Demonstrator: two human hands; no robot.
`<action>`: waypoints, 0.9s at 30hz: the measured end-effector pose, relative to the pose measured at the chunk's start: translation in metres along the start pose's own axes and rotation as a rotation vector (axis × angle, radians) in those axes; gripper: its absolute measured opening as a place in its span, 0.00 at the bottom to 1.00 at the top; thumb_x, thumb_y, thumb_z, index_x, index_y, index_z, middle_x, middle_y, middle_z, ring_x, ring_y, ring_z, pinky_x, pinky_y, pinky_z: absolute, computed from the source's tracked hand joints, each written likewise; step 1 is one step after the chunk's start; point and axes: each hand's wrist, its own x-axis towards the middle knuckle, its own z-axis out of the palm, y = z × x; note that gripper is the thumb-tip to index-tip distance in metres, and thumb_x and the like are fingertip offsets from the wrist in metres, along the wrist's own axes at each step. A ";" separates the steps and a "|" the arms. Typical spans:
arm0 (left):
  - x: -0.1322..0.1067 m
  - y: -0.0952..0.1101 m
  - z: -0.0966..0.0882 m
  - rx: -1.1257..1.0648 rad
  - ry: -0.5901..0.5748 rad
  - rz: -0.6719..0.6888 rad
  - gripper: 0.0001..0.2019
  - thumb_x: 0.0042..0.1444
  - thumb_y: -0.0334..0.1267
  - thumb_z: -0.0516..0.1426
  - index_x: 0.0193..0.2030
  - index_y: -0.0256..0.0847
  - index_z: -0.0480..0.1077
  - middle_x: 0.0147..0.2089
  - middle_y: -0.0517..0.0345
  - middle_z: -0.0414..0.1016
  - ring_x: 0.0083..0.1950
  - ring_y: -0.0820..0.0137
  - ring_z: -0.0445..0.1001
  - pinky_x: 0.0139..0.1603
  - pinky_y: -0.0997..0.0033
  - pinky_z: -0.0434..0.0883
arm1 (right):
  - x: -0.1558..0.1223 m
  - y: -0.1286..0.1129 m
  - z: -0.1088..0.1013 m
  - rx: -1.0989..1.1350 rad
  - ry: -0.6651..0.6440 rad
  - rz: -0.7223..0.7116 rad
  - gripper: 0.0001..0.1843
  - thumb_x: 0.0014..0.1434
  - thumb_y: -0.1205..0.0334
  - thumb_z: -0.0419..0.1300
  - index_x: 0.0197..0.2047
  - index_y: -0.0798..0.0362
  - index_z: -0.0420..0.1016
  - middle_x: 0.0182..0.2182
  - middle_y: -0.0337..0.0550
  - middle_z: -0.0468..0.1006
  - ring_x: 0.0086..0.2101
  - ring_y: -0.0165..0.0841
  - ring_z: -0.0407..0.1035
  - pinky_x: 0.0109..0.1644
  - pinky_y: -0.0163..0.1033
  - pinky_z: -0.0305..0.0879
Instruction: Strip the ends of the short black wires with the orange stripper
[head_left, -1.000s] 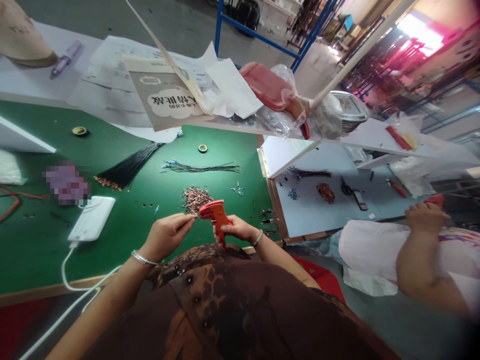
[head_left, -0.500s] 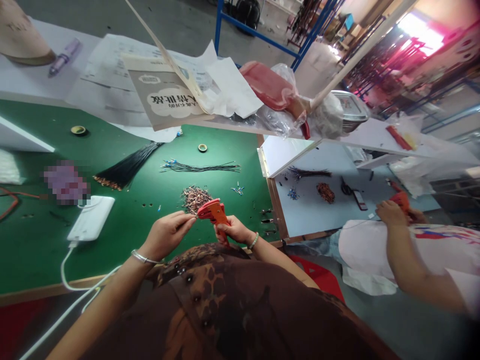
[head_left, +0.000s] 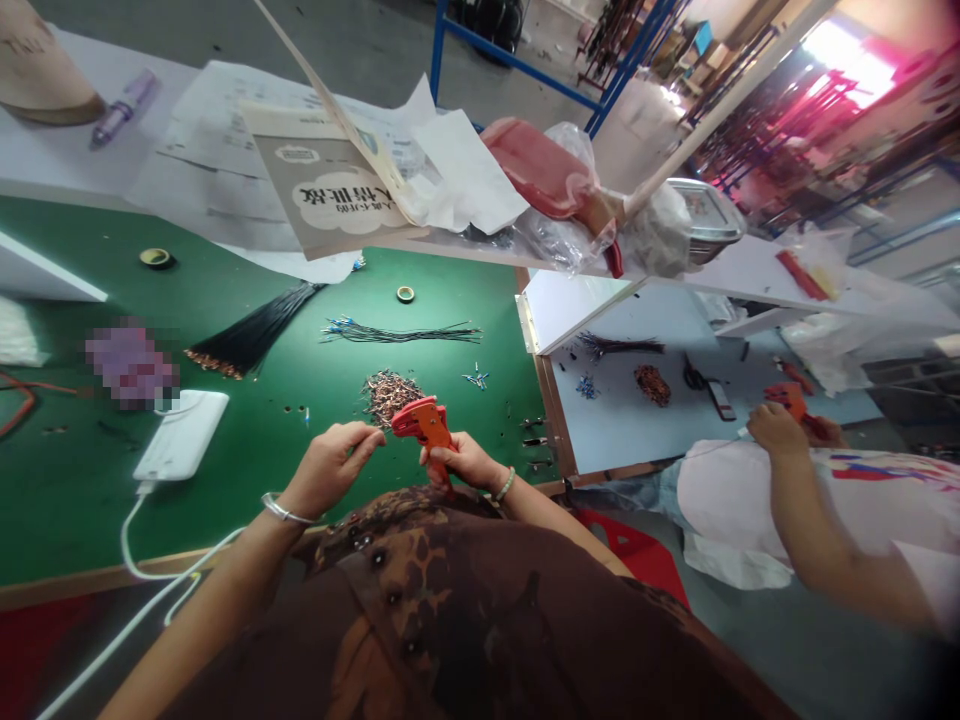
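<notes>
My right hand is wrapped round the handles of an orange-red wire stripper, whose jaws point left. Just left of those jaws, my left hand is closed in a pinch. Whatever sits between its fingertips is too small to make out. Beyond the tool's head lies a pile of short copper-coloured pieces. Farther back, a thin bundle of black wires with blue ends rests on the green tabletop. Several small blue-ended pieces lie to the right of the pile.
A thick fan of black wires and a white power bank with a cable are at left. A roll of tape lies behind the thin bundle. Papers and a booklet overhang from the shelf. At right, a co-worker's hand holds a similar tool.
A small gap has opened between my left fingertips and the stripper's jaws. The stripper has shifted slightly left and up. The small blue-ended piece left of the pile sits a little farther left.
</notes>
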 end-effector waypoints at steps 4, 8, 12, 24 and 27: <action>-0.001 0.000 0.001 0.042 0.085 0.022 0.19 0.64 0.52 0.51 0.34 0.42 0.75 0.33 0.56 0.78 0.33 0.69 0.71 0.37 0.71 0.66 | -0.006 -0.007 -0.010 0.066 -0.096 0.023 0.35 0.52 0.37 0.67 0.46 0.61 0.71 0.30 0.47 0.79 0.27 0.34 0.75 0.31 0.38 0.72; 0.000 0.000 0.002 0.072 0.136 0.047 0.18 0.64 0.51 0.51 0.35 0.42 0.75 0.34 0.56 0.78 0.35 0.69 0.72 0.39 0.70 0.66 | -0.011 -0.013 -0.017 0.075 -0.124 0.027 0.35 0.53 0.38 0.66 0.48 0.62 0.72 0.34 0.51 0.79 0.32 0.36 0.76 0.37 0.43 0.74; 0.000 0.002 0.003 0.082 0.156 0.053 0.18 0.64 0.50 0.51 0.36 0.41 0.75 0.35 0.55 0.79 0.35 0.68 0.73 0.40 0.69 0.66 | -0.010 -0.014 -0.016 0.059 -0.140 0.056 0.36 0.51 0.37 0.68 0.48 0.62 0.72 0.34 0.51 0.79 0.31 0.36 0.76 0.36 0.40 0.72; -0.001 0.011 0.008 0.144 0.173 0.067 0.17 0.65 0.48 0.51 0.35 0.41 0.76 0.33 0.56 0.80 0.31 0.71 0.71 0.37 0.70 0.65 | -0.005 -0.008 -0.012 -0.012 -0.065 -0.003 0.32 0.53 0.37 0.66 0.43 0.61 0.72 0.28 0.45 0.78 0.26 0.33 0.74 0.31 0.38 0.72; -0.001 0.012 0.008 0.146 0.176 0.064 0.17 0.65 0.48 0.51 0.35 0.41 0.76 0.34 0.56 0.80 0.32 0.70 0.72 0.37 0.70 0.66 | -0.004 -0.006 -0.014 -0.030 -0.036 -0.018 0.29 0.55 0.39 0.65 0.40 0.60 0.72 0.26 0.43 0.78 0.23 0.32 0.73 0.28 0.37 0.71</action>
